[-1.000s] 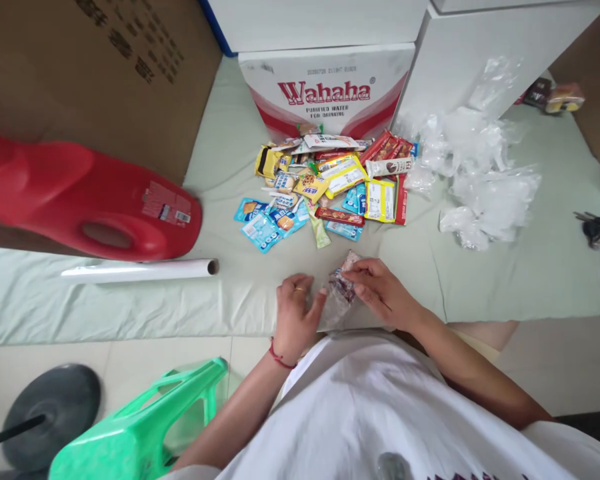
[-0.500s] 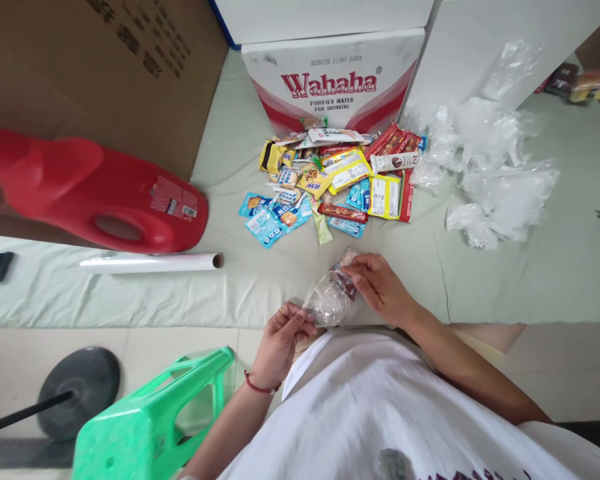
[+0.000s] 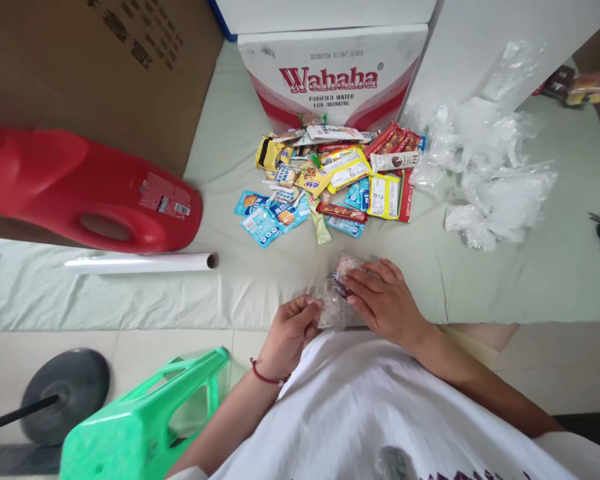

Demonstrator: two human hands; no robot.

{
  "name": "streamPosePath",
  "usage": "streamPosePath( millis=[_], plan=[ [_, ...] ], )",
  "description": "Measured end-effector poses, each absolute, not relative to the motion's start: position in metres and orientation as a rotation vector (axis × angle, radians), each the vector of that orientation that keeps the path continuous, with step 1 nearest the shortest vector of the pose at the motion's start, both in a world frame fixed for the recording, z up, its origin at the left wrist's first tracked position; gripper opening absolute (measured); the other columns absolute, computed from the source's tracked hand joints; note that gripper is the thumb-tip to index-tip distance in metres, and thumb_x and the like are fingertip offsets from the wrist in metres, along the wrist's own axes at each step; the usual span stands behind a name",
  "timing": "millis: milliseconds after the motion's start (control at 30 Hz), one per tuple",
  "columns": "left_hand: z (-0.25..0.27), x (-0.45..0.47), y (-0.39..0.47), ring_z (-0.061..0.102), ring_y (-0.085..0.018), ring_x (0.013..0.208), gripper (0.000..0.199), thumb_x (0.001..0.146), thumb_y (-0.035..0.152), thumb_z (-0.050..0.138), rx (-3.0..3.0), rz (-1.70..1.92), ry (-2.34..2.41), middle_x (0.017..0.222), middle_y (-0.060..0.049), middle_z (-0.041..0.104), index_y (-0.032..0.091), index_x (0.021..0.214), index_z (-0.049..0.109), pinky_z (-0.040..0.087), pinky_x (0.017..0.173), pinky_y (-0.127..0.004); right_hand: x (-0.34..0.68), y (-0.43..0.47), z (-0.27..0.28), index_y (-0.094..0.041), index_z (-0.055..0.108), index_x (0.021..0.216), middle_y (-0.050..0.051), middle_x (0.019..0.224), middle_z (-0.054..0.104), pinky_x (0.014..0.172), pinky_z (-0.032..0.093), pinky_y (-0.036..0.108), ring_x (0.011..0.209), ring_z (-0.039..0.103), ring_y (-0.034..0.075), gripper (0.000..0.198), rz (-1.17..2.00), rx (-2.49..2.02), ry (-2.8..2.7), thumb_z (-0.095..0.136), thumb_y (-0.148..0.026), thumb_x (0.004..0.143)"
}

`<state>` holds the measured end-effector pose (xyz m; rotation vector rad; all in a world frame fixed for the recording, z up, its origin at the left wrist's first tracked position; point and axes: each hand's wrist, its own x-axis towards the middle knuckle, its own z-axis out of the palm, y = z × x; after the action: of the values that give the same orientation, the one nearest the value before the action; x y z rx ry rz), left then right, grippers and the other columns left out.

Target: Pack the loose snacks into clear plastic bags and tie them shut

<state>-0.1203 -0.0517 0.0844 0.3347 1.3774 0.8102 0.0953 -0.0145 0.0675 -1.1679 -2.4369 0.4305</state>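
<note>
My left hand [image 3: 287,337] pinches the edge of a clear plastic bag [image 3: 333,311] close to the front edge of the table. My right hand [image 3: 393,300] rests on the bag's far right part, its fingers stretched out and covering some of it. Inside the bag is a dark wrapped packet [image 3: 338,284], with something pinkish beside it; the fingers partly hide both. Beyond my hands lies a pile of snack packets [image 3: 347,170] in yellow, red, blue and white wrappers.
Crumpled clear plastic bags [image 3: 505,193] lie at the right. Behind the snacks stands a white and red water carton [image 3: 330,83]. A red jug [image 3: 165,220] and a white roll [image 3: 140,263] are at the left. A green stool [image 3: 110,427] stands on the floor.
My right hand has gone from gripping the packet with bent fingers to lying flatter over the bag. The bag is more bunched, and my left hand has moved slightly right and up.
</note>
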Motion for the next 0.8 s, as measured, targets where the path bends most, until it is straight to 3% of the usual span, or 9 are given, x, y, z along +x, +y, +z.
streamPosePath(
  millis=[100,200,300,367,433,533,600,700,800],
  plan=[
    [0.094,-0.113,-0.035,0.035,-0.002,0.040,0.043,0.062,0.044,0.089,0.252,0.784,1.270,0.061,0.002,0.060,0.016,0.068,0.058,0.014,0.041,-0.020,0.091,-0.019,0.068,-0.027,0.068,0.136,0.003,0.140,0.070,0.125,0.029,0.055,0.133,0.056,0.027,0.033,0.418,-1.119,-2.485,0.053,-0.032,0.107],
    [0.096,-0.100,-0.018,0.040,-0.002,0.042,0.035,0.062,0.037,0.086,0.201,0.848,1.208,0.070,-0.003,0.069,0.014,0.071,0.061,0.020,0.042,-0.018,0.088,-0.019,0.067,-0.022,0.070,0.132,0.009,0.138,0.070,0.121,0.037,0.055,0.130,0.058,0.028,0.032,0.503,-1.070,-2.482,0.053,-0.031,0.106],
    [0.092,-0.089,-0.011,0.046,-0.005,0.047,0.034,0.069,0.038,0.077,0.204,0.937,1.202,0.078,-0.005,0.072,0.012,0.089,0.069,0.024,0.043,-0.019,0.093,-0.015,0.064,-0.019,0.065,0.137,0.013,0.136,0.070,0.116,0.044,0.056,0.127,0.061,0.029,0.036,0.678,-1.019,-2.384,0.047,-0.030,0.108],
    [0.087,-0.086,-0.013,0.044,-0.007,0.047,0.040,0.077,0.039,0.068,0.349,0.940,1.232,0.077,-0.002,0.070,0.013,0.108,0.071,0.024,0.043,-0.020,0.099,-0.012,0.060,-0.021,0.052,0.152,0.014,0.135,0.071,0.112,0.048,0.055,0.125,0.064,0.028,0.045,0.862,-0.988,-2.261,0.044,-0.030,0.109],
    [0.081,-0.085,-0.018,0.049,-0.009,0.052,0.041,0.085,0.035,0.059,0.687,0.893,1.320,0.077,-0.002,0.069,0.015,0.118,0.072,0.033,0.047,-0.022,0.105,-0.010,0.055,-0.024,0.028,0.165,0.013,0.135,0.071,0.111,0.051,0.052,0.126,0.066,0.026,0.057,1.068,-0.992,-2.108,0.041,-0.033,0.110],
    [0.075,-0.080,-0.027,0.066,-0.017,0.077,0.043,0.095,0.030,0.049,1.418,0.685,1.555,0.103,-0.010,0.075,0.017,0.129,0.071,0.048,0.064,-0.028,0.112,-0.011,0.050,-0.026,0.010,0.170,0.012,0.139,0.070,0.113,0.051,0.048,0.132,0.064,0.023,0.068,1.341,-1.018,-1.909,0.041,-0.041,0.111],
    [0.073,-0.072,-0.031,0.070,-0.021,0.084,0.047,0.100,0.028,0.043,1.812,0.429,1.716,0.120,-0.013,0.073,0.018,0.143,0.062,0.048,0.064,-0.030,0.115,-0.012,0.050,-0.027,0.013,0.170,0.012,0.143,0.067,0.114,0.050,0.048,0.136,0.062,0.024,0.070,1.482,-1.027,-1.815,0.043,-0.047,0.110],
    [0.071,-0.060,-0.034,0.072,-0.022,0.081,0.049,0.104,0.027,0.043,2.133,0.105,1.828,0.116,-0.013,0.072,0.016,0.151,0.052,0.045,0.055,-0.031,0.124,-0.012,0.058,-0.028,0.033,0.165,0.010,0.141,0.070,0.109,0.054,0.046,0.131,0.066,0.025,0.062,1.557,-1.045,-1.733,0.044,-0.053,0.109],
    [0.064,-0.056,-0.033,0.072,-0.022,0.080,0.048,0.106,0.027,0.044,2.333,0.017,1.836,0.107,-0.012,0.071,0.014,0.152,0.049,0.044,0.055,-0.031,0.134,-0.002,0.070,-0.030,0.063,0.143,0.007,0.126,0.077,0.102,0.058,0.042,0.116,0.074,0.023,0.040,1.263,-1.151,-1.810,0.046,-0.045,0.109]
  ],
)
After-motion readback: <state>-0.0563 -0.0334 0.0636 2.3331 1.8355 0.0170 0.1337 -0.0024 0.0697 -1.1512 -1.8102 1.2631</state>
